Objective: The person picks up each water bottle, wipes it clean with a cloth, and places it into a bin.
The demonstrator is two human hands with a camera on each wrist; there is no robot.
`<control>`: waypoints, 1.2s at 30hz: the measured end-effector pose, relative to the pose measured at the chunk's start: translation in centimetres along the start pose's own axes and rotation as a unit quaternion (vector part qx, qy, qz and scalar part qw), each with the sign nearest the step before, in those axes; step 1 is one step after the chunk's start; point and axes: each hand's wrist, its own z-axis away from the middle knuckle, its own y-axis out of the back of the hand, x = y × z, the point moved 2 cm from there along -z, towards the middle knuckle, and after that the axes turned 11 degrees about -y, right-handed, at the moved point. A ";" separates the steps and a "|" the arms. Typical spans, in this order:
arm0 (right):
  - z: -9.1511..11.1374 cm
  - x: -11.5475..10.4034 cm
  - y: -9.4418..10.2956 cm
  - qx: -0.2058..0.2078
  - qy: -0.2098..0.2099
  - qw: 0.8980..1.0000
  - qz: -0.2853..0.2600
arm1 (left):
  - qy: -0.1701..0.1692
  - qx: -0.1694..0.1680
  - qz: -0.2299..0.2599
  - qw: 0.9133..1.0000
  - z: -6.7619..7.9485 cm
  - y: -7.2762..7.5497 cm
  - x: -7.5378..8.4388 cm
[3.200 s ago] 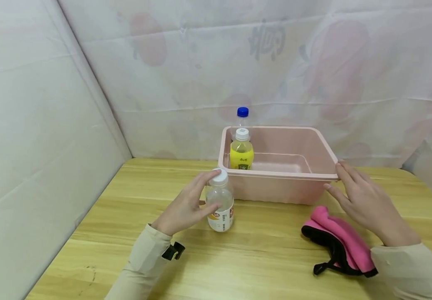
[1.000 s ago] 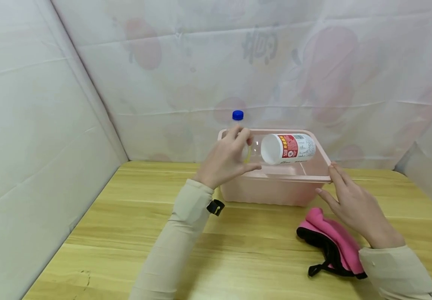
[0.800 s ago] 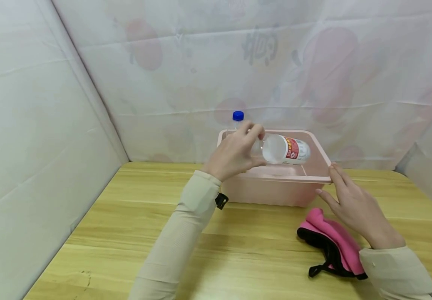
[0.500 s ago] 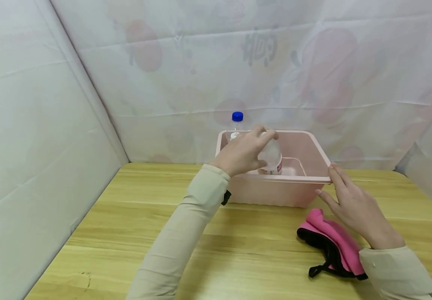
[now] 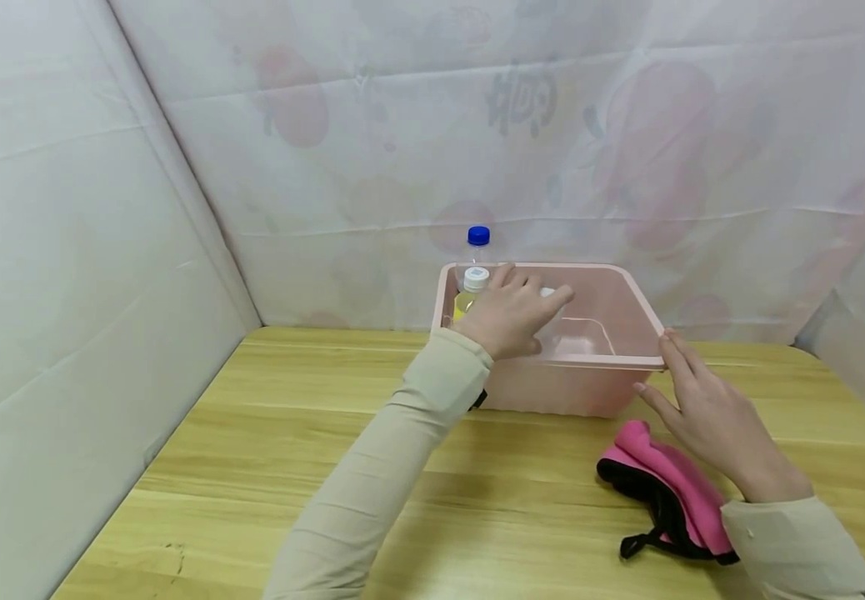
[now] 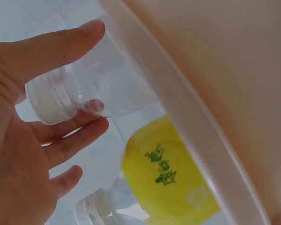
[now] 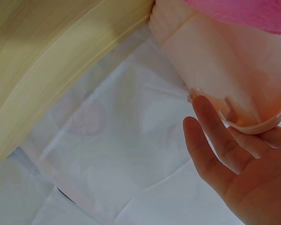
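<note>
My left hand [image 5: 511, 321] reaches over the near rim of a pink plastic basin [image 5: 597, 361]. Its thumb and fingers grip the shoulder of a clear plastic bottle [image 6: 114, 86] with a white cap, which is inside the basin. In the head view the hand hides most of that bottle. Beside it stands a yellow-labelled drink bottle [image 6: 161, 171], also white-capped. Behind that one rises a clear bottle with a blue cap [image 5: 479, 236]. My right hand [image 5: 717, 417] rests its extended fingers on the basin's near right corner, with the thumb apart below the rim.
A pink cloth item [image 5: 676, 492] with black edging and a small loop lies on the wooden table [image 5: 237, 467], near my right sleeve. Pale printed fabric [image 5: 372, 167] hangs behind the table and along its left side.
My left hand has taken the clear bottle from the table, carried it tilted over the rim, then turned it upright and lowered it into the basin. My right hand stays at the corner.
</note>
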 end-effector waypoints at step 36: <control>-0.1 -0.2 -0.4 -0.001 0.010 1.000 -0.007 | 0.029 -0.059 0.003 0.998 0.6 -0.9 0.0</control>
